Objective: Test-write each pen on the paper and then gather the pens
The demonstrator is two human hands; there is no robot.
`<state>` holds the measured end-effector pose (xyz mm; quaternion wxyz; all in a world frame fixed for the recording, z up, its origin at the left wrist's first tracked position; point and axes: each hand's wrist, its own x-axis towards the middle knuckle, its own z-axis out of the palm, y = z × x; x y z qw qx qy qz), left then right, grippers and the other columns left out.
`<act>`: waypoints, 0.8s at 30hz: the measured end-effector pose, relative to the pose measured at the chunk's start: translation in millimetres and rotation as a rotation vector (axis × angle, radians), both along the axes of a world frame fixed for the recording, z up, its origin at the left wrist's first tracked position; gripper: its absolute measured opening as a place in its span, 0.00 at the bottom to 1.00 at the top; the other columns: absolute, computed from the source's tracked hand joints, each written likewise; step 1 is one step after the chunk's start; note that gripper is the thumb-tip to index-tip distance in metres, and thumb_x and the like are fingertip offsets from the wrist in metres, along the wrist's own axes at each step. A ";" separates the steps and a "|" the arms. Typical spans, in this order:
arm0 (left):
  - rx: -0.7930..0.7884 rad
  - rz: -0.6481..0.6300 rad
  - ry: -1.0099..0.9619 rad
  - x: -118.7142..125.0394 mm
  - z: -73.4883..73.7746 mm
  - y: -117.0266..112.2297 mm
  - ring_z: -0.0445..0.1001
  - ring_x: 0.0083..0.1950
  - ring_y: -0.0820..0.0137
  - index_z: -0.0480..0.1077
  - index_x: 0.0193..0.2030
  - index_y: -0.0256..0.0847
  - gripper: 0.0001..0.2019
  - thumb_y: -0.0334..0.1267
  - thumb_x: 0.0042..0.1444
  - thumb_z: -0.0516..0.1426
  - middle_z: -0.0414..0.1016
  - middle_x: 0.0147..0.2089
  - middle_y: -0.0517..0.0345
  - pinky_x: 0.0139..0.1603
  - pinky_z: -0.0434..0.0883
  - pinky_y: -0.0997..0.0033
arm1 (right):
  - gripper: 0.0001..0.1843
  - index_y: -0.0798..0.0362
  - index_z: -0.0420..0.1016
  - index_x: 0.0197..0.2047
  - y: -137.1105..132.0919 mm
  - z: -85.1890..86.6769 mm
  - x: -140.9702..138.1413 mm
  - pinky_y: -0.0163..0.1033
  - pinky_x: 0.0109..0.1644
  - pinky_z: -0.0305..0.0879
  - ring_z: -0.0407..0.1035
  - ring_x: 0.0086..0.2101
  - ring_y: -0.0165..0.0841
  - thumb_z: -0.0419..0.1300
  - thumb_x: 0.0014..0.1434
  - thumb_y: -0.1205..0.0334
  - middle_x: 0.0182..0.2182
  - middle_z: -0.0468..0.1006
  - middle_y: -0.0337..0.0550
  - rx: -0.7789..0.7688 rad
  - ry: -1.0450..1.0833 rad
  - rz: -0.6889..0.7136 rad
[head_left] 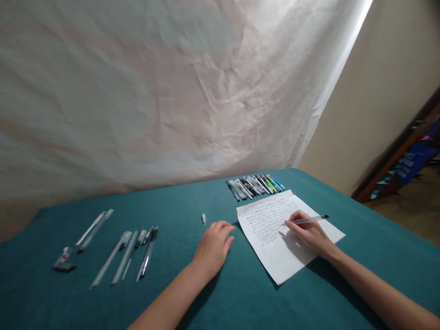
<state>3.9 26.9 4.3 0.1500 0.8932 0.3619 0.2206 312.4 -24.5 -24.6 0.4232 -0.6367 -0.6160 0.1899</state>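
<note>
My right hand rests on a white sheet of paper covered in handwriting and is closed on a clear pen with a black end, its tip on the page. My left hand lies palm down on the teal tablecloth just left of the sheet, with its fingers curled loosely and nothing in it. A small pen cap lies a little beyond the left hand.
A row of several pens lies at the table's far edge behind the paper. Several more pens and clear barrels lie spread out on the left, with a small packet beside them. A crumpled white sheet hangs behind the table.
</note>
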 end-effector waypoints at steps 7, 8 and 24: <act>0.027 0.502 0.062 -31.8 -9.5 63.6 0.67 0.41 0.65 0.67 0.44 0.38 0.13 0.40 0.56 0.49 0.65 0.39 0.50 0.44 0.62 0.66 | 0.10 0.53 0.68 0.34 7.6 39.7 -73.6 0.35 0.30 0.62 0.66 0.27 0.31 0.53 0.56 0.55 0.27 0.72 0.41 0.060 -0.026 0.294; 0.021 0.518 0.076 -32.9 -12.2 66.8 0.68 0.41 0.65 0.68 0.43 0.37 0.13 0.41 0.56 0.49 0.65 0.38 0.49 0.43 0.62 0.66 | 0.10 0.53 0.69 0.34 8.8 44.3 -87.9 0.34 0.30 0.62 0.66 0.27 0.31 0.53 0.56 0.56 0.26 0.72 0.40 0.066 -0.040 0.316; -0.493 0.250 -0.735 -37.5 -30.1 62.5 0.69 0.33 0.71 0.68 0.43 0.34 0.15 0.40 0.50 0.54 0.72 0.34 0.53 0.35 0.67 0.72 | 0.05 0.51 0.65 0.36 31.1 27.0 -175.7 0.33 0.30 0.59 0.63 0.25 0.28 0.50 0.56 0.62 0.25 0.68 0.38 0.217 0.004 0.321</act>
